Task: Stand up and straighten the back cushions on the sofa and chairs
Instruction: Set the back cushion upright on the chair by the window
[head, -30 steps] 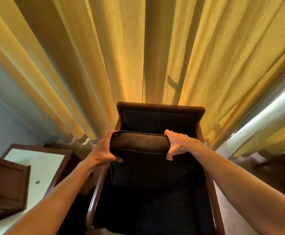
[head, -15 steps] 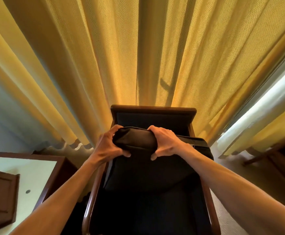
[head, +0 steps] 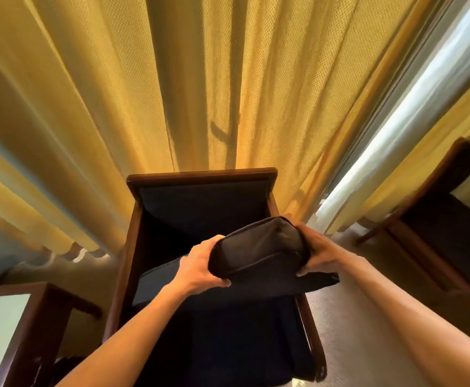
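The back cushion point(head: 257, 248), dark and piped along its edge, is held above the seat of the wooden armchair point(head: 200, 177), clear of the chair's backrest panel and tilted so that its right end sits higher than its left. The left hand point(head: 199, 268) grips the cushion's left end, with the thumb curled under the lower edge and the fingers wrapped over the top. The right hand point(head: 319, 254) grips the right end in the same manner, thumb on the near face and fingers curled round the far side. Both forearms extend from the bottom of the view toward the chair. The lower part of the cushion hangs out past the right arm rail of the chair; the left lower corner lies inside the frame, just beside the left rail. The chair stands directly in front of a yellow curtain point(head: 116, 107) hanging in vertical folds. A gap to the right shows a bright strip of window point(head: 412, 113). A wood-framed side table point(head: 10, 317) with a pale top stands to the left of the chair. A second piece of dark wooden furniture point(head: 437, 227) stands at the right edge, well apart from the chair.
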Tool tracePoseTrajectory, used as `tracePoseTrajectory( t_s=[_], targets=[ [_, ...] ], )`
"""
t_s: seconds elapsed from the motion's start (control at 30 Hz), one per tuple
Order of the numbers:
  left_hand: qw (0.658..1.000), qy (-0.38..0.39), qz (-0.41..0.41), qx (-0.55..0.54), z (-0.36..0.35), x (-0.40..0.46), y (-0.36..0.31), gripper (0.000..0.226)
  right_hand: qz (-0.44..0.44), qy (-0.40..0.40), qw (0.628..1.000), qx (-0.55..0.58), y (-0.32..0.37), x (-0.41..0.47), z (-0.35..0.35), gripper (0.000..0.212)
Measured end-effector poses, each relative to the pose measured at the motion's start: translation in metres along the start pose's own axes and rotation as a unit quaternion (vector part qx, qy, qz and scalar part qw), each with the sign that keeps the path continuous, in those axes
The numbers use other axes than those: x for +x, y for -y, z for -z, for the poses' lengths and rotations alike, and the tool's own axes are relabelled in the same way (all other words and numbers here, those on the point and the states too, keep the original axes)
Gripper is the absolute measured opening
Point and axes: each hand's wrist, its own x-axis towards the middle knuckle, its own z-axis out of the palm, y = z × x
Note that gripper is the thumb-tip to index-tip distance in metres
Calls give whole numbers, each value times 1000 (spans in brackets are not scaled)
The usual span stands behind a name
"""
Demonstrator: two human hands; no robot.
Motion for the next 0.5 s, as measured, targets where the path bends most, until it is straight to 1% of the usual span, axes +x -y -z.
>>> tracePoseTrajectory(
  t_s=[0.07, 0.1, 0.17, 0.2, 0.23, 0.3, 0.37, 0.43, 0.5],
  targets=[
    [1000, -6, 26, 4, -3, 1, 15, 110, 35, -28, 999, -12, 31, 1, 1, 117],
    [1000, -6, 30, -3, -5, 2, 19, 111, 61, -35, 997, -39, 51, 4, 0, 116],
    [999, -7, 32, -16, -4, 5, 21, 112, 77, -48, 980, -176, 91, 12, -4, 111],
    [999, -12, 35, -21, -4, 6, 22, 112, 50, -50, 961, -268, 110, 17, -7, 110],
    [999, -18, 39, -23, -4, 7, 23, 112, 11, -49, 932, -360, 126, 22, -9, 109],
    [999, -26, 44, -18, -4, 9, 24, 112, -32, -28, 870, -491, 150, 35, -18, 106],
    [999, -29, 45, -4, -6, 11, 20, 111, -27, 4, 836, -548, 166, 46, -37, 102],
    [998, -33, 50, 9, -8, 14, 18, 111, -10, 31, 824, -566, 174, 58, -63, 92],
    [997, -35, 59, 19, -11, 15, 21, 113, 8, 35, 821, -570, 175, 69, -89, 87]
  ],
)
